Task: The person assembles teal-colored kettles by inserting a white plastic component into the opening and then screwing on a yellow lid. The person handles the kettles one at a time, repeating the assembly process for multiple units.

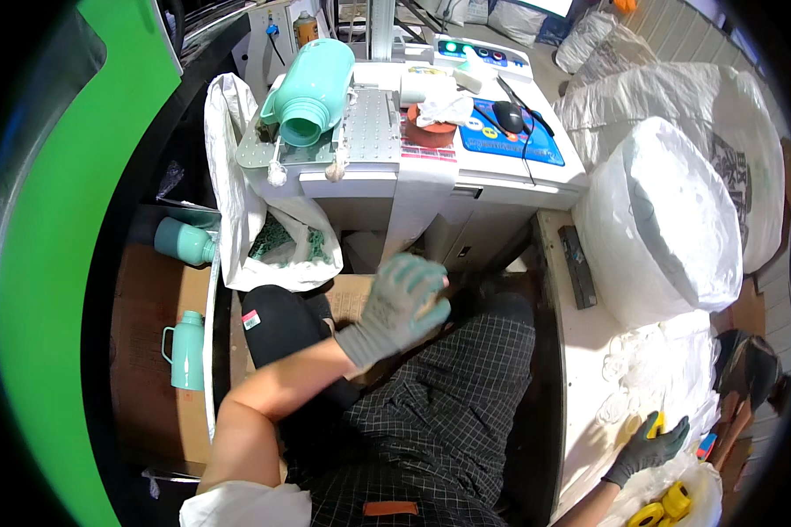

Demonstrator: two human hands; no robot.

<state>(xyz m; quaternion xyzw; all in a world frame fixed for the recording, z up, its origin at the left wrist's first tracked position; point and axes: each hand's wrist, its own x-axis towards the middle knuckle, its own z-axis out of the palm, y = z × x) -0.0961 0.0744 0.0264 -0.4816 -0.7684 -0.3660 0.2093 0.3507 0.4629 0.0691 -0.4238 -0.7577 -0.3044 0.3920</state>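
My left hand [400, 303], in a pale grey glove with teal fingertips, hovers above my lap. Its fingers are loosely bent, the thumb stands apart, and I see nothing held. Out at the lower right, my right hand [646, 455] wears a dark grey glove. A yellow plastic piece [656, 426] sits between its thumb and fingers, partly hidden. Just below that hand, several yellow ring-shaped pieces [677, 499] lie in a white bag. A teal jug body [318, 83] with a handle lies on the perforated machine plate [382, 119], its mouth facing me.
Teal jugs [187, 351] stand in a cardboard-lined bin at left. A white sack [237, 211] holds green scraps. On the white machine are a red-brown tape roll [428, 132], a mouse [508, 116] and a button panel [482, 54]. Large white bags [650, 220] and another person [747, 369] are at right.
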